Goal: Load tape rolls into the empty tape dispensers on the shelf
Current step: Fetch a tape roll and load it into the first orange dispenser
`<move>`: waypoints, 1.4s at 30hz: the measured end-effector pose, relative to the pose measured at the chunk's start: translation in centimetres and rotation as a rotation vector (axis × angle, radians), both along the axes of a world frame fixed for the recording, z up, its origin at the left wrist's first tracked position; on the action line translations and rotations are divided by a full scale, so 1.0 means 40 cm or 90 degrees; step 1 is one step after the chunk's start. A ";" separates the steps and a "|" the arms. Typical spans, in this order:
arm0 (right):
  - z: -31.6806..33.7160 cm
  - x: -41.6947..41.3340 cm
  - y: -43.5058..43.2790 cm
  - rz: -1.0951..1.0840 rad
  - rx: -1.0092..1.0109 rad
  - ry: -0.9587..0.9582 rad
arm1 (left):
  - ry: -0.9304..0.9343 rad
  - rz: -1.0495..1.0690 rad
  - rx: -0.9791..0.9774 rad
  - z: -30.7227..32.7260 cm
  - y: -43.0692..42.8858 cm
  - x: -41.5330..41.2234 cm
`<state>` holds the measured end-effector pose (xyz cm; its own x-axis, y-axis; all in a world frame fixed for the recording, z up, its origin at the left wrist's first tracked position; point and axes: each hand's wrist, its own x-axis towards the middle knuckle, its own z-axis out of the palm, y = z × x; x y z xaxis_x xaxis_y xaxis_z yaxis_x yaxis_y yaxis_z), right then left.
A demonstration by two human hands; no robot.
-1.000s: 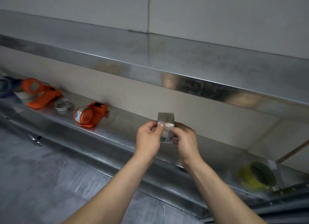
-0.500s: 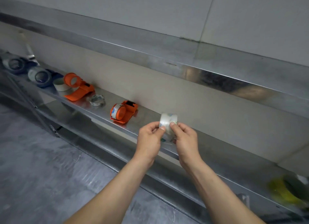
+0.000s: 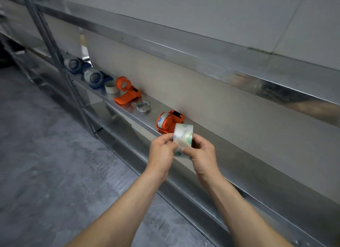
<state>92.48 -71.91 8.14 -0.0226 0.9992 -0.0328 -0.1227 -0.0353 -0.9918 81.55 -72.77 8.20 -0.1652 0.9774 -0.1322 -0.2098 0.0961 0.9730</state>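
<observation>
A clear tape roll [image 3: 183, 136] is held between both hands in front of the metal shelf [image 3: 230, 154]. My left hand [image 3: 161, 152] pinches its left side and my right hand [image 3: 201, 152] pinches its lower right. Just behind the roll an orange dispenser [image 3: 168, 120] with tape in it sits on the shelf. Farther left lies an empty orange dispenser [image 3: 127, 92], with a loose clear roll [image 3: 143, 106] between the two. A white roll [image 3: 111, 86] and two blue dispensers [image 3: 95, 78] [image 3: 74, 64] with tape stand beyond it.
An upper metal shelf [image 3: 202, 49] overhangs the working shelf. A slanted metal upright [image 3: 55, 49] crosses the shelf at the left. A lower shelf level [image 3: 117, 121] runs beneath, and grey floor [image 3: 46, 163] fills the left.
The view has swung left along the shelf, bringing the blue dispensers in and losing the yellow roll at right. Both hands kept the clear roll and now hold it near the loaded orange dispenser.
</observation>
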 end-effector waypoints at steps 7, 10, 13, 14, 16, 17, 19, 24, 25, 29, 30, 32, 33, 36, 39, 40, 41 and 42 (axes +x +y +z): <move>0.015 -0.037 0.011 0.118 0.028 0.012 | -0.005 0.085 0.009 0.041 -0.038 -0.036; 0.023 -0.042 0.006 0.167 0.020 0.047 | -0.008 0.113 0.010 0.053 -0.057 -0.033; 0.021 -0.045 0.003 0.181 -0.003 0.064 | 0.009 0.137 0.006 0.056 -0.076 -0.027; 0.021 -0.048 0.002 0.177 -0.014 0.060 | 0.020 0.144 0.005 0.056 -0.081 -0.028; 0.024 -0.057 0.002 0.172 -0.027 0.049 | 0.036 0.156 0.009 0.054 -0.092 -0.035; 0.028 -0.063 0.001 0.171 -0.031 0.049 | 0.039 0.158 0.011 0.055 -0.098 -0.038; 0.032 -0.078 0.000 0.158 -0.043 0.053 | 0.051 0.174 0.012 0.059 -0.107 -0.046; 0.038 -0.120 -0.002 0.093 -0.114 0.065 | 0.082 0.286 -0.009 0.052 -0.112 -0.105; 0.041 -0.127 0.000 0.076 -0.135 0.068 | 0.089 0.298 -0.008 0.051 -0.116 -0.121; 0.036 -0.166 0.020 -0.019 -0.211 0.100 | 0.064 0.350 0.010 0.060 -0.128 -0.193; 0.032 -0.180 0.027 -0.042 -0.226 0.114 | 0.059 0.359 0.015 0.059 -0.129 -0.213; 0.025 -0.216 0.038 -0.076 -0.248 0.134 | 0.070 0.373 0.016 0.050 -0.129 -0.263; 0.022 -0.238 0.041 -0.088 -0.255 0.139 | 0.078 0.377 0.013 0.046 -0.128 -0.288; 0.014 -0.324 0.050 -0.106 -0.265 0.141 | 0.077 0.374 0.005 0.034 -0.123 -0.372; 0.020 -0.425 0.049 -0.108 -0.264 0.142 | 0.061 0.364 0.015 0.034 -0.121 -0.469; 0.020 -0.459 0.050 -0.106 -0.255 0.136 | 0.052 0.360 0.019 0.032 -0.121 -0.505; 0.021 -0.493 0.050 -0.101 -0.244 0.127 | 0.044 0.353 0.022 0.033 -0.121 -0.540; 0.023 -0.526 0.048 -0.095 -0.232 0.113 | 0.033 0.348 0.022 0.034 -0.119 -0.577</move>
<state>71.42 -69.98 9.06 0.0837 0.9157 -0.3931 -0.3212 -0.3486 -0.8805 58.49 -77.54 9.58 -0.6551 0.7513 -0.0799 -0.1720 -0.0454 0.9840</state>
